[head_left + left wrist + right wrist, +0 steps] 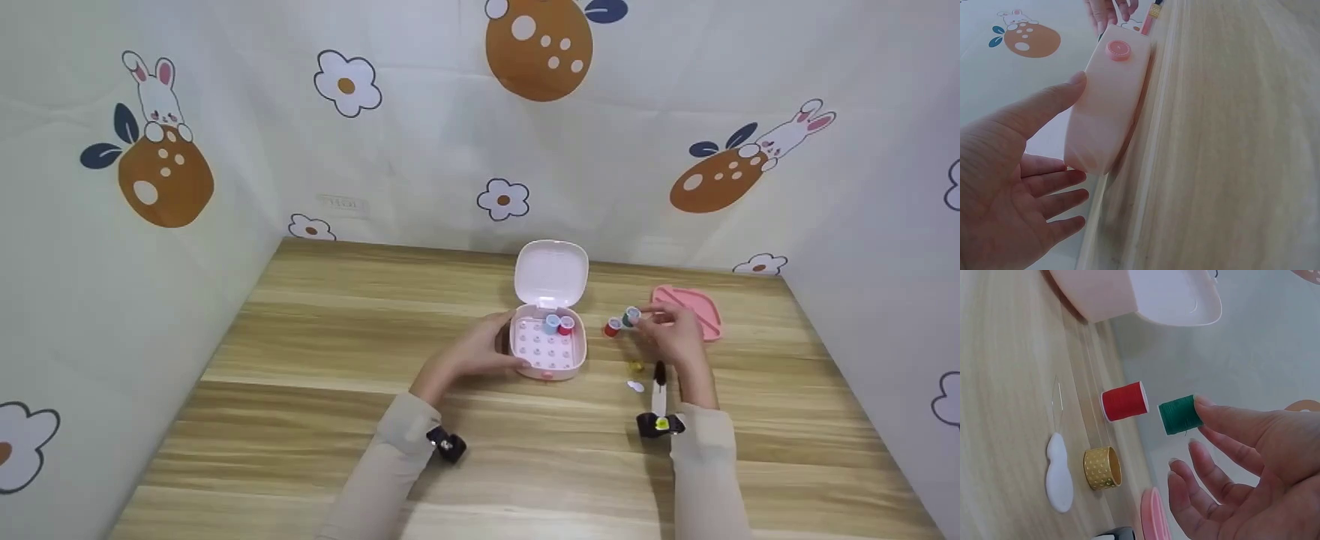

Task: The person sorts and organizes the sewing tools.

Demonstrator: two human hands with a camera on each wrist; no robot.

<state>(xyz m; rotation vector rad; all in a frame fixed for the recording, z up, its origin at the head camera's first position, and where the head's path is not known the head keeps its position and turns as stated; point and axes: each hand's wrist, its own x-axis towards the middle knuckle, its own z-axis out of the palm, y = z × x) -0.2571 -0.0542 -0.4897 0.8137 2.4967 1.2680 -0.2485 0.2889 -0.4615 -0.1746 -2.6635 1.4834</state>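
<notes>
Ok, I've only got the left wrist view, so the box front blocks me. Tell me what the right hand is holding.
Observer: The right hand pinches a green spool of thread between thumb and finger.
Operator: Now tell me what's inside the box.
Observer: From the head view, a light blue spool and a red spool sit side by side toward its back.
Operator: Check for any spool left outside, apart from the green one.
Observer: Yes, another red spool stands on the table, close to the green one.
</notes>
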